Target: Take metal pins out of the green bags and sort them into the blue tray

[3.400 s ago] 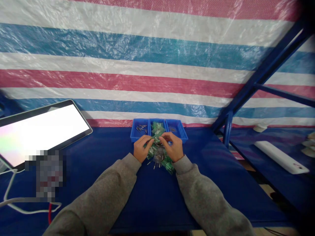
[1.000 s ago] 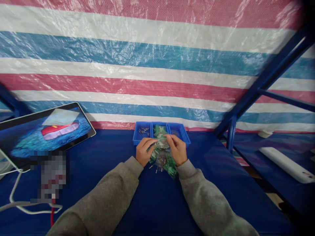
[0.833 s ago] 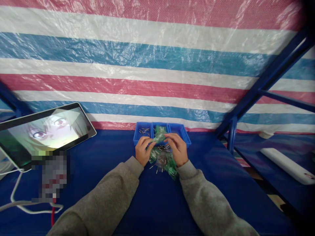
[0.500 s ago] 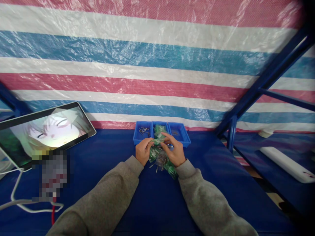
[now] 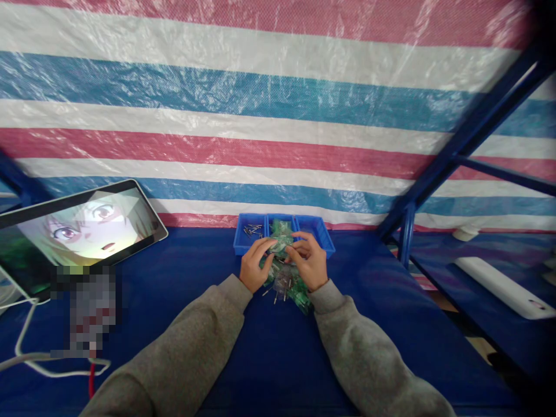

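Observation:
Between my two hands is a small green-tinted clear plastic bag (image 5: 279, 246). My left hand (image 5: 255, 266) pinches its left side, and my right hand (image 5: 309, 263) has thumb and fingers closed on its right side. Under and in front of the hands lies a pile of green plastic bags (image 5: 300, 295) with thin metal pins (image 5: 284, 284) among them. Just behind stands a blue tray (image 5: 328, 250) with three compartments. Metal pins (image 5: 252, 230) lie in its left compartment and green bags (image 5: 281, 226) in the middle one. My fingers partly hide the tray's front.
A tablet (image 5: 87, 231) showing a cartoon face leans at the left, with white cables (image 5: 26, 336) and a blurred object (image 5: 93, 307) near it. A striped tarp (image 5: 260, 116) hangs behind the blue table (image 5: 174, 260). Blue metal bars (image 5: 434, 174) and a white oblong device (image 5: 504, 288) are at the right.
My hands have spread slightly apart around the bag, and the right fingers have curled in. The bag sits a little higher, over the tray's front edge. The tablet's picture has changed.

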`<state>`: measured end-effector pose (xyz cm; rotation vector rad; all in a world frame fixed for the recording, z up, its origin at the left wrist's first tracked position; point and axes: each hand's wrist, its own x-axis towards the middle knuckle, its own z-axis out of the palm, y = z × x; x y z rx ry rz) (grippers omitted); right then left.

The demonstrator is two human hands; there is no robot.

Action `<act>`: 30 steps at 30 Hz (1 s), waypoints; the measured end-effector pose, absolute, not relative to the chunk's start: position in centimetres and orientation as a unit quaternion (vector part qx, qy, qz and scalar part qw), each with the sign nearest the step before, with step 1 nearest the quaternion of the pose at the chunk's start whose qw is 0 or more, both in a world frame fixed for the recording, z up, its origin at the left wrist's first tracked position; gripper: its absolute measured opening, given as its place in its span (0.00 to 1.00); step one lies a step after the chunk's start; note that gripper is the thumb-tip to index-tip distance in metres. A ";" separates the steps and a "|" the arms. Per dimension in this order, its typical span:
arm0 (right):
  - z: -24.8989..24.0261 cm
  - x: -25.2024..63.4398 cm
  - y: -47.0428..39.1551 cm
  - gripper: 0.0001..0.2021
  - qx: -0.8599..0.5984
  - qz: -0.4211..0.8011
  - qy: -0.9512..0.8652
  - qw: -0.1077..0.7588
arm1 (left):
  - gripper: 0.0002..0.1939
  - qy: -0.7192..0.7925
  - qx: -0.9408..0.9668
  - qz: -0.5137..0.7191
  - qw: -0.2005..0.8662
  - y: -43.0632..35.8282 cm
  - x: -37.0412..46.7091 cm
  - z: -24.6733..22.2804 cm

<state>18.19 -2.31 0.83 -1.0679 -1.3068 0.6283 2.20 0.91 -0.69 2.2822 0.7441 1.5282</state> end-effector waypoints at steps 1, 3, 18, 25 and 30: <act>0.8 18.2 -2.3 0.16 -0.465 0.271 -0.567 0.623 | 0.16 0.261 0.796 0.526 0.147 1.0 2.2 -0.7; 0.6 18.2 -2.2 0.16 -0.469 0.264 -0.567 0.624 | 0.18 0.265 0.805 0.513 0.140 1.1 2.3 -0.8; 1.9 18.6 -2.6 0.12 -0.463 0.133 -0.667 0.568 | 0.11 0.322 0.744 0.577 0.100 1.6 2.0 -1.1; 1.5 18.5 -2.4 0.12 -0.454 0.162 -0.693 0.536 | 0.10 0.329 0.733 0.583 0.121 1.5 2.1 -1.1; 1.5 18.4 -2.5 0.11 -0.452 0.156 -0.700 0.531 | 0.09 0.328 0.725 0.591 0.127 1.1 2.0 -0.8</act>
